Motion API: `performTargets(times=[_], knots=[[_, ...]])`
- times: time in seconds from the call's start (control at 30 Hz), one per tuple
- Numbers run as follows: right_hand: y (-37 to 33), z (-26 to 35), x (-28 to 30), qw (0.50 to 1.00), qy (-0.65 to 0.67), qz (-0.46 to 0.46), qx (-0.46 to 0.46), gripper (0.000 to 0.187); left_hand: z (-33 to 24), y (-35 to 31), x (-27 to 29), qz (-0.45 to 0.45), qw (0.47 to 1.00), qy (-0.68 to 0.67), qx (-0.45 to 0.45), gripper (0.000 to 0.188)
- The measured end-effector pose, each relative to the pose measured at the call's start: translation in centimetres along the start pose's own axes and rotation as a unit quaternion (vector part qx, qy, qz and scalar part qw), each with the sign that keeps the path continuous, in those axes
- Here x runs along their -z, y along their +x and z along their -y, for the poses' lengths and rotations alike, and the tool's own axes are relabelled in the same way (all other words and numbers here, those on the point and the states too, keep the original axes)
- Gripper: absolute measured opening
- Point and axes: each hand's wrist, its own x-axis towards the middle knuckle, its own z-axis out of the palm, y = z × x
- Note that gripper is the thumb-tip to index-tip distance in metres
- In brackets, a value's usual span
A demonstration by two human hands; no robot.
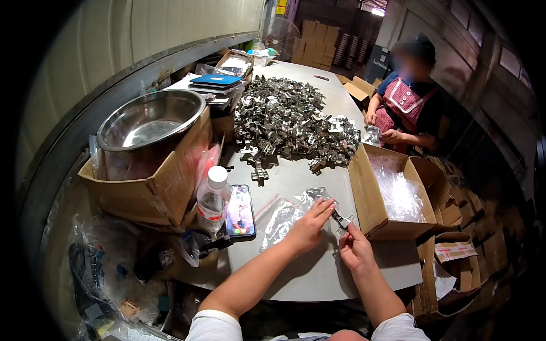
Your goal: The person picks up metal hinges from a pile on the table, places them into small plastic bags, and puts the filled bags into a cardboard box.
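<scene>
My right hand (356, 250) pinches a metal cabinet hinge (343, 221) between thumb and fingers, above the near part of the white table (307, 284). Just left of it, my left hand (306, 231) has its fingers stretched out, their tips close to the hinge's far end. Against those fingers lies a clear plastic bag (313, 195); whether they press on it I cannot tell. Another clear zip bag (281, 223) rests flat beside my left wrist. Farther up the table spreads a big heap of similar metal hinges (284, 113).
A cardboard box (367, 196) of clear bags stands right of my hands. On the left are a lit phone (240, 210), a capped bottle (214, 199) and a steel basin (151, 120) in a carton (142, 196). A co-worker in a checked apron (404, 102) handles a clear bag at the right.
</scene>
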Motion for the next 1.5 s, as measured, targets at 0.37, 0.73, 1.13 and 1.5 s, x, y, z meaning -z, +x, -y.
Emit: performTargets(times=[0.37, 0.73, 1.13, 1.5], knots=[[1.5, -0.6, -1.8, 0.389, -0.693, 0.144, 0.590, 0.017, -0.6, 0.3, 0.6, -0.001, 0.998, -0.015, -0.054, 0.073], [5.5, 0.0, -0.7, 0.240, -0.687, 0.100, 0.679, 0.027, -0.5, -0.4, -1.1, 0.024, 0.999, -0.026, -0.041, 0.081], [4.4, 2.7, -2.6, 0.273, -0.786, 0.138, 0.537, 0.024, -0.5, 0.5, 3.5, 0.059, 0.965, 0.233, 0.100, 0.012], [1.0, 5.9, -5.1, 0.371, -0.656, 0.134, 0.644, 0.011, -1.0, 2.2, 5.8, -0.188, 0.980, 0.056, -0.029, 0.009]])
